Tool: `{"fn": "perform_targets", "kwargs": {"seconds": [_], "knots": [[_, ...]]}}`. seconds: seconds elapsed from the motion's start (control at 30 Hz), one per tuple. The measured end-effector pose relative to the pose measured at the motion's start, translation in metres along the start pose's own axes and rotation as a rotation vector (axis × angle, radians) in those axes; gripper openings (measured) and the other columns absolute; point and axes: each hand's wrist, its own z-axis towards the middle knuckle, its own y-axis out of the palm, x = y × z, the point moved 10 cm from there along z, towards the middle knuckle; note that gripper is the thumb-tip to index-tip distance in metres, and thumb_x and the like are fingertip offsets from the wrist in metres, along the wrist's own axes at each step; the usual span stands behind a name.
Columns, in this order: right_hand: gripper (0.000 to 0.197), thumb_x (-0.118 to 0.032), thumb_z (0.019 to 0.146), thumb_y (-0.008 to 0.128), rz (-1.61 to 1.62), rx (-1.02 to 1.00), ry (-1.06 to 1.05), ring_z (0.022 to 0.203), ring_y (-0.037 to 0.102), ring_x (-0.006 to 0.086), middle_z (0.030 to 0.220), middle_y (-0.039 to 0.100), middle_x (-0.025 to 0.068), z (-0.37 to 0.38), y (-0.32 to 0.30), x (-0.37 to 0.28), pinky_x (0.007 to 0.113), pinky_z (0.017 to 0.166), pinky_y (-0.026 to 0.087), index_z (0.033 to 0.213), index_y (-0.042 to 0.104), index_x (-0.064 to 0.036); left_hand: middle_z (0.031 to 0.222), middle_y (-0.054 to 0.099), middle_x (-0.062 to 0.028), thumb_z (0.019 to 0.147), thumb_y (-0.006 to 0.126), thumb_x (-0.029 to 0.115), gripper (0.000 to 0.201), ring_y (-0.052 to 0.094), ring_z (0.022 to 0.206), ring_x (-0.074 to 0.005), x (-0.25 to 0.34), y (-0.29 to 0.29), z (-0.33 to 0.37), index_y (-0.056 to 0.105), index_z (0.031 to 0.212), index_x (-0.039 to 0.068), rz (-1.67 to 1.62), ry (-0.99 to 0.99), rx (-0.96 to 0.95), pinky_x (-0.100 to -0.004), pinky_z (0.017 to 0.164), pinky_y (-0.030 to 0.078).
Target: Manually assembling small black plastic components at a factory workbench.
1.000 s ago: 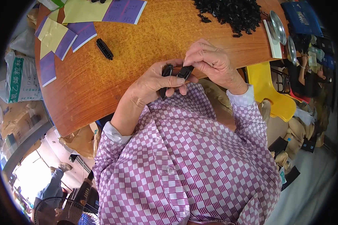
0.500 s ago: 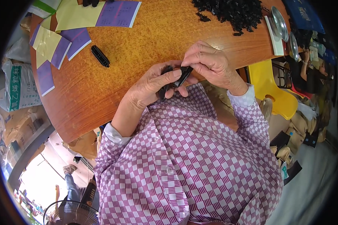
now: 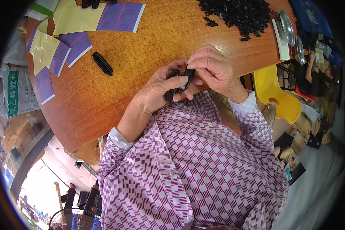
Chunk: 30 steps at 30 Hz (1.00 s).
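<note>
Close to the table's near edge, my left hand (image 3: 161,85) is closed around black plastic parts. One long black piece (image 3: 172,92) lies in its palm, and a second black plastic part (image 3: 187,78) is pinched under the thumb. My right hand (image 3: 214,71) pinches the upper end of that second part with thumb and fingers, so both hands touch it. Fingers cover much of both pieces. To the left, a single long black ribbed plastic piece (image 3: 102,63) lies on the wooden table (image 3: 134,50).
A heap of small black parts (image 3: 237,15) lies at the far right, beside metal dishes (image 3: 286,27). Purple and yellow paper sheets (image 3: 80,17) cover the far left. A yellow chair (image 3: 270,88) stands right of the table; a fan (image 3: 74,218) is low at left.
Both hands stay together on the black parts; the part under the left thumb has turned slightly more upright. The view has shifted a little. In the lower left background, a person's leg has moved.
</note>
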Motion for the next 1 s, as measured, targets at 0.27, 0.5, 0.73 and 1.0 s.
{"fn": "perform_targets", "kwargs": {"seconds": [0.27, 0.5, 0.73, 1.0], "knots": [[0.017, 0.01, 0.072, 0.061, 0.175, -0.098, 0.111, 0.082, 0.058, 0.021, 0.087, 0.062, 0.0071, 0.004, 0.008, 0.017, 0.03, 0.071, 0.047, 0.085, 0.063, -0.0014, 0.098, 0.062, -0.0214, 0.084, 0.064, 0.015, 0.051, 0.064, 0.069, -0.0192, -0.002, -0.001, 0.0, 0.037, 0.124, -0.003, -0.136, -0.048, -0.036, -0.0184, 0.046, 0.042], [0.013, 0.008, 0.076, 0.059, 0.042, -0.185, 0.064, 0.085, 0.057, 0.021, 0.087, 0.06, 0.0067, 0.005, 0.022, 0.006, 0.029, 0.07, 0.046, 0.086, 0.063, -0.001, 0.089, 0.061, -0.0137, 0.085, 0.063, 0.015, 0.056, 0.06, 0.066, -0.014, -0.006, -0.004, -0.006, 0.034, 0.129, -0.004, 0.072, -0.068, -0.007, -0.0187, 0.05, 0.043], [0.012, 0.001, 0.086, 0.055, 0.177, 0.137, 0.271, 0.098, 0.054, 0.0176, 0.111, 0.05, 0.0091, -0.015, 0.025, 0.008, 0.027, 0.083, 0.046, 0.098, 0.058, 0.001, 0.091, 0.057, -0.0071, 0.084, 0.06, 0.009, 0.056, 0.054, 0.062, -0.0076, 0.014, -0.015, -0.022, 0.032, 0.131, -0.002, 0.319, 0.158, 0.283, -0.0176, 0.049, 0.041], [0.01, -0.004, 0.085, 0.06, 0.454, 0.224, 0.544, 0.099, 0.052, 0.0126, 0.113, 0.049, 0.0075, -0.032, 0.049, 0.023, 0.025, 0.085, 0.043, 0.091, 0.058, 0.0031, 0.111, 0.054, -0.0134, 0.081, 0.059, 0.003, 0.06, 0.055, 0.095, -0.0154, 0.033, -0.018, -0.038, 0.03, 0.133, 0.001, 0.796, 0.451, 0.464, -0.0265, 0.078, 0.048]]}}
